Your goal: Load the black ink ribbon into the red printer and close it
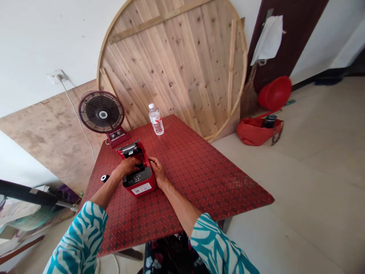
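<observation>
Hands on red printer (139, 182): left hand (128, 166) atop, right hand (157, 172) alongside

This looks like a room in a home. A counter (199, 171) with a red patterned cover stands on a pale tiled floor (313, 171). A small fan (102, 112) and a water bottle (156, 119) sit on it. A big round wooden tabletop (176, 57) leans on the white wall. Near a dark door (288, 34) are a red basin (275, 92) and a red bag (255, 131). Cloth things (28, 217) lie in a pile on the left.
</observation>
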A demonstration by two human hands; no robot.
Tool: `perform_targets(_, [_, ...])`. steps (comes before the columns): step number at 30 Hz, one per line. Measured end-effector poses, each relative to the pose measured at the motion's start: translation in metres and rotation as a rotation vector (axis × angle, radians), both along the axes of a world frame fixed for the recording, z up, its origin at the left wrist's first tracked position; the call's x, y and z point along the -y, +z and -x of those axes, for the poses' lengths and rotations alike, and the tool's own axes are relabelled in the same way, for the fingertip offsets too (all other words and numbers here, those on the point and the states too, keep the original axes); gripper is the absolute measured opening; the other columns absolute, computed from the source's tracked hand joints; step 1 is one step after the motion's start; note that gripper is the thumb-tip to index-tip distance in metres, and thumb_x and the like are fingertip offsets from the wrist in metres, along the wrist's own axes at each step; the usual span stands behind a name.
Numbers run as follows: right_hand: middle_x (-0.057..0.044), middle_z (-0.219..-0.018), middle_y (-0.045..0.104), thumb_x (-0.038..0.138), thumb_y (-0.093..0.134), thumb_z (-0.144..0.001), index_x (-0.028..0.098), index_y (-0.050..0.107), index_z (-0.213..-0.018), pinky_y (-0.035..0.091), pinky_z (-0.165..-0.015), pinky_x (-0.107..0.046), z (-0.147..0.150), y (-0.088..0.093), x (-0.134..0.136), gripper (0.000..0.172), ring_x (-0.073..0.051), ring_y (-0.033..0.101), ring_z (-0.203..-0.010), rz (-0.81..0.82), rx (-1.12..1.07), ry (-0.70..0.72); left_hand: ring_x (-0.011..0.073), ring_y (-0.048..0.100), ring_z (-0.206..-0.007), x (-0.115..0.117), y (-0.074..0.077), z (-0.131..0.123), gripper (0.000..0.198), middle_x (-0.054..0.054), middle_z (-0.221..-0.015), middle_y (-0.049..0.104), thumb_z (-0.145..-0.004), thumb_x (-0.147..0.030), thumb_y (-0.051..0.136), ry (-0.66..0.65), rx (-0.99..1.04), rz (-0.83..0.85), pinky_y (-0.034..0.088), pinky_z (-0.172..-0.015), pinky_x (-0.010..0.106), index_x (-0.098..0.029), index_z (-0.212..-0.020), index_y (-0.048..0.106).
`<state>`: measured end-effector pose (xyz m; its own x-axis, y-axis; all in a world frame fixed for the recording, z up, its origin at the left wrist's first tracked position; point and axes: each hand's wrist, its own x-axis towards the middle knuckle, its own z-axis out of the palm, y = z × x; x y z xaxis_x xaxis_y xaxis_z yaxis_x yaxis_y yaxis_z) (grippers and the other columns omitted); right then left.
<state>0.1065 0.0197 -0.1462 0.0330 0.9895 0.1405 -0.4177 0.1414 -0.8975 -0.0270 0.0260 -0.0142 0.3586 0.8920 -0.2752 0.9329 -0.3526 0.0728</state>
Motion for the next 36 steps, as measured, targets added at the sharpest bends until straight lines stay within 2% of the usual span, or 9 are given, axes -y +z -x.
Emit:
perform_targets(3, [0.0, -0.102, 0.071, 0.04, 0.055, -0.08, 0.028, 0.069, -0.102, 0.047, -0.095, -0.037, 0.0, -0.001, -0.001, 0.029, -0.021, 0.06, -0.107, 0.006, 0.012, -0.008, 0.0199, 0.069, -0.089, 0.01, 0.006, 0.008, 0.024, 0.002, -0.097, 0.076, -0.081, -0.023, 0.056, -0.002, 0.119, -0.022, 0.048, -0.075, 0.024, -0.024, -0.098, 0.074])
perform_targets(7, [0.0, -0.103, 0.071, 0.041, 0.054, -0.08, 0.028, 0.069, -0.103, 0.046, -0.096, -0.036, 0.0, -0.001, 0.0, 0.03, -0.021, 0.06, -0.108, -0.008, 0.013, -0.011, 0.0223, 0.07, -0.091, 0.046, 0.018, 0.019, 0.037, 0.004, -0.102, 0.076, -0.088, -0.044, 0.051, 0.119, 0.411, -0.154, 0.051, -0.079, 0.028, -0.022, -0.109, 0.073])
perform_targets(11, [-0.002, -0.106, 0.07, 0.041, 0.053, -0.08, 0.026, 0.068, -0.105, 0.044, -0.098, -0.038, -0.002, 0.002, 0.002, 0.032, -0.022, 0.059, -0.11, 0.0, 0.031, -0.007, 0.0222, 0.07, -0.09, 0.076, 0.019, 0.019, 0.037, 0.005, -0.104, 0.076, -0.085, -0.045, 0.056, 0.105, 0.435, -0.169, 0.052, -0.084, 0.03, -0.023, -0.108, 0.074])
perform_targets(14, [-0.002, -0.11, 0.069, 0.042, 0.052, -0.08, 0.025, 0.068, -0.105, 0.043, -0.1, -0.039, -0.002, 0.001, 0.001, 0.034, -0.022, 0.059, -0.11, -0.008, 0.041, -0.007, 0.0217, 0.07, -0.093, 0.079, 0.012, 0.016, 0.033, 0.005, -0.106, 0.075, -0.085, -0.04, 0.055, 0.082, 0.436, -0.222, 0.051, -0.087, 0.03, -0.023, -0.106, 0.074])
perform_targets(19, [-0.002, -0.11, 0.068, 0.043, 0.052, -0.081, 0.026, 0.068, -0.105, 0.042, -0.102, -0.038, 0.0, -0.003, -0.002, 0.033, -0.021, 0.058, -0.111, -0.014, 0.043, -0.005, 0.0194, 0.07, -0.083, 0.075, 0.006, 0.014, 0.03, 0.003, -0.096, 0.076, -0.09, -0.038, 0.05, 0.114, 0.446, -0.31, 0.051, -0.079, 0.028, -0.024, -0.098, 0.075])
perform_targets(23, [-0.001, -0.107, 0.069, 0.041, 0.053, -0.08, 0.027, 0.068, -0.103, 0.043, -0.1, -0.037, 0.001, -0.002, -0.001, 0.031, -0.021, 0.058, -0.111, -0.007, 0.025, -0.008, 0.02, 0.068, -0.086, 0.087, 0.006, 0.011, 0.026, 0.005, -0.093, 0.076, -0.093, -0.034, 0.05, -0.028, 0.422, -0.502, 0.047, -0.083, 0.032, -0.023, -0.096, 0.074])
perform_targets(27, [0.0, -0.106, 0.07, 0.039, 0.053, -0.08, 0.027, 0.069, -0.103, 0.043, -0.1, -0.037, 0.0, 0.001, 0.001, 0.03, -0.02, 0.058, -0.109, -0.003, 0.029, -0.012, 0.0194, 0.064, -0.088, 0.108, -0.004, 0.006, 0.022, 0.005, -0.095, 0.074, -0.095, -0.029, 0.05, -0.175, 0.338, -0.687, 0.042, -0.083, 0.035, -0.024, -0.096, 0.072])
perform_targets(31, [0.0, -0.108, 0.07, 0.038, 0.052, -0.081, 0.026, 0.069, -0.103, 0.041, -0.102, -0.037, -0.002, 0.001, 0.0, 0.031, -0.02, 0.059, -0.109, -0.014, 0.039, -0.01, 0.0184, 0.06, -0.084, 0.122, -0.014, 0.002, 0.019, 0.005, -0.091, 0.072, -0.095, -0.025, 0.053, -0.23, 0.296, -0.786, 0.041, -0.081, 0.035, -0.022, -0.093, 0.071])
perform_targets(36, [-0.001, -0.111, 0.069, 0.04, 0.053, -0.079, 0.026, 0.068, -0.103, 0.04, -0.103, -0.037, -0.002, -0.001, 0.001, 0.032, -0.021, 0.059, -0.11, -0.023, 0.038, -0.01, 0.0186, 0.059, -0.081, 0.127, -0.02, -0.002, 0.015, 0.005, -0.088, 0.071, -0.093, -0.022, 0.055, -0.254, 0.287, -0.885, 0.041, -0.082, 0.035, -0.021, -0.095, 0.07])
